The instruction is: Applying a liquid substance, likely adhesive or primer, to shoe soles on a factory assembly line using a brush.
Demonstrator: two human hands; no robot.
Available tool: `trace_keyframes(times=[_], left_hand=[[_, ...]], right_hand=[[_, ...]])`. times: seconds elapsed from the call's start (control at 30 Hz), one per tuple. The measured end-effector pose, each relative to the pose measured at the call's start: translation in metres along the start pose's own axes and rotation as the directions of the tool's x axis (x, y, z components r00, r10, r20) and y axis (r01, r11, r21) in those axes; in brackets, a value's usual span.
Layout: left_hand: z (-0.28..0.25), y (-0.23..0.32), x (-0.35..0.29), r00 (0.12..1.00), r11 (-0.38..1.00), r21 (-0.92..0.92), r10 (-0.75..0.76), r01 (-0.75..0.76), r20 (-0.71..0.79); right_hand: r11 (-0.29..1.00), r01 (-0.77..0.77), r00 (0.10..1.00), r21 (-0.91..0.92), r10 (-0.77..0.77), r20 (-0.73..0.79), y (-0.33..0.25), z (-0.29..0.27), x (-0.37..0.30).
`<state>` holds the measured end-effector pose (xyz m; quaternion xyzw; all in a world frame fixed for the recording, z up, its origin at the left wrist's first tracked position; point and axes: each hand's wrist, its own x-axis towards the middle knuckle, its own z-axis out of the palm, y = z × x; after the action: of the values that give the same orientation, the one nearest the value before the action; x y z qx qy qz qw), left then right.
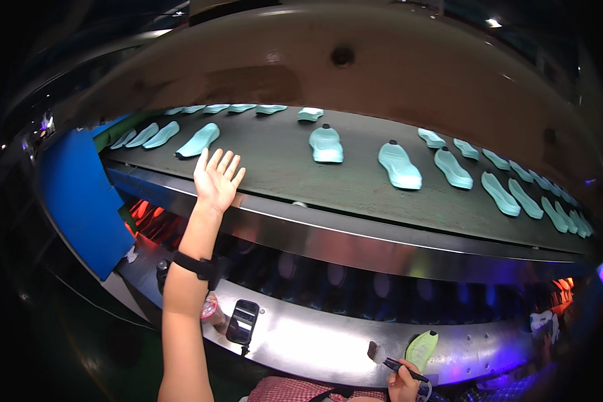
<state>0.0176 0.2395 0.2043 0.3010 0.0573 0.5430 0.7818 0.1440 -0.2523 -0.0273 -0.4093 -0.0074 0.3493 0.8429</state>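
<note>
My left hand (218, 179) reaches over the edge of a dark conveyor belt (261, 167), palm up and fingers spread. It holds nothing. Just beyond its fingertips lies a pale turquoise shoe sole (199, 139) with a black tip. Down at the lower edge, my right hand (403, 384) is closed round the dark handle of a brush (396, 365), whose bristles point up and left over the metal ledge. Beside that hand a yellow-green sole (422, 348) rests on the ledge; whether the fingers touch it I cannot tell.
Several more turquoise soles (398, 164) sit in rows along the belt. A large brown hood (248, 74) overhangs it. On the steel ledge (301, 328) lie a phone-like black device (242, 321) and a clear cup (211, 311). A blue panel (80, 194) stands left; a checked sleeve (509, 390) shows at lower right.
</note>
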Motion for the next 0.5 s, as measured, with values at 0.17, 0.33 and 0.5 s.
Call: trace_keyframes(times=[0.17, 0.33, 0.5], left_hand=[[0.034, -0.009, 0.001, 0.973, 0.816, 0.566, -0.209, 0.117, 0.099], [0.085, -0.042, 0.026, 0.932, 0.047, 0.999, -0.361, 0.005, 0.013], [0.105, -0.1, 0.055, 0.931, -0.55, 0.755, -0.274, -0.357, 0.24]], right_hand=[[0.999, 0.032, 0.999, 0.02, -0.032, -0.01, 0.004, -0.002, -0.001], [0.99, 0.139, 0.989, 0.027, -0.137, -0.064, -0.005, 0.0, 0.0], [0.995, 0.101, 0.986, 0.027, -0.096, -0.134, -0.001, -0.007, -0.008]])
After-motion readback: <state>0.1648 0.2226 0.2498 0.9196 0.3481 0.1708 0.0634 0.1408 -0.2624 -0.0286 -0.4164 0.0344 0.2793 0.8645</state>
